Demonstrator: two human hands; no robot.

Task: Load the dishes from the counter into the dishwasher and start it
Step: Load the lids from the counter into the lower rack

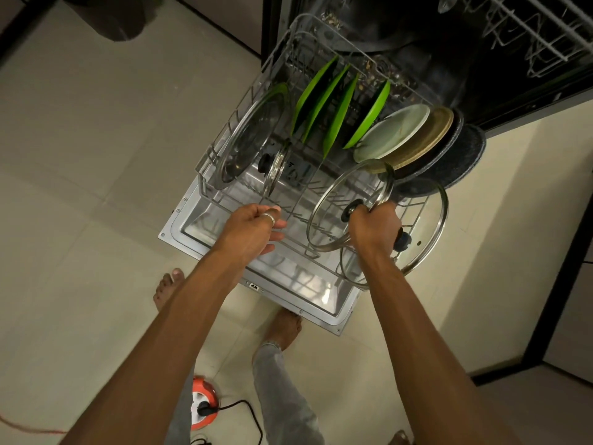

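The lower rack (211, 184) is pulled out over the open dishwasher door (192, 232). My right hand (373, 228) grips the rim of a glass lid (333, 200) held upright above the rack's front right. A second, larger glass lid (426, 239) leans behind that hand at the rack's right edge. My left hand (253, 228) hovers over the front middle of the rack, fingers loosely curled and holding nothing. Several green plates (324, 97) stand in the back rows. A white plate (393, 133), a tan plate (426, 139) and dark plates (462, 162) stand to the right. Two more lids (253, 133) stand at the left.
The upper white wire rack (539, 33) juts out at the top right. An orange cable reel (203, 401) with a black cord lies on the tiled floor near my bare feet (284, 326). A dark bin (118, 17) stands at the top left.
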